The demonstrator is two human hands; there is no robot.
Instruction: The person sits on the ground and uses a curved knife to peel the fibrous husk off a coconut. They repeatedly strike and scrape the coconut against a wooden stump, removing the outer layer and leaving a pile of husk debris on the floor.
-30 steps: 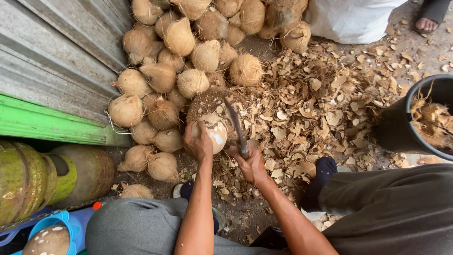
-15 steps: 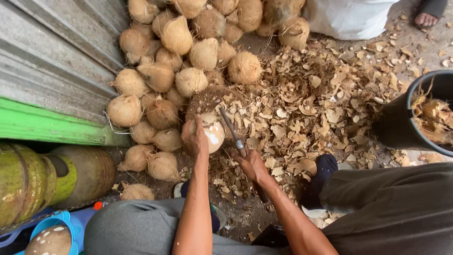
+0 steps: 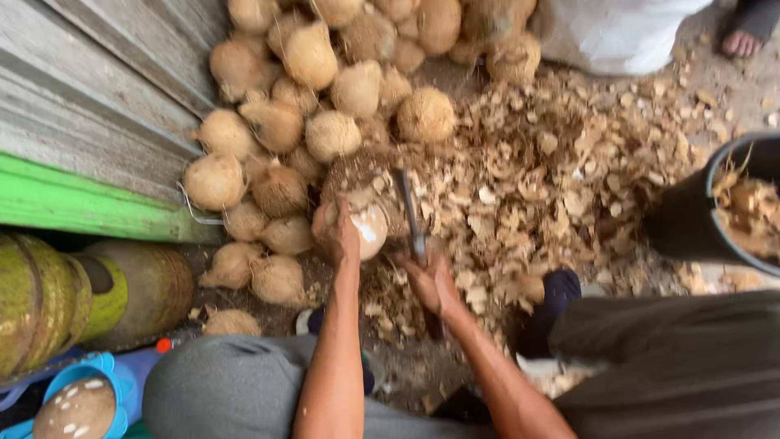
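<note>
A heap of husked coconuts (image 3: 325,89) lay against a grey plank wall (image 3: 89,106) with a green board (image 3: 81,203) along its foot. Shell chips and husk scraps (image 3: 585,171) covered the ground to the right — reaching a black bucket (image 3: 691,219) at the right edge, itself full of scraps. A white sack (image 3: 617,32) sat at the top edge, a bare foot (image 3: 741,41) beside it. Yellow-green cylinders (image 3: 49,301) lay at lower left — below them a blue bowl (image 3: 81,390).

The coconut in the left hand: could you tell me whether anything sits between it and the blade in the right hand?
Nothing visible does. The blade in the right hand lies right beside the coconut that the left hand holds.
</note>
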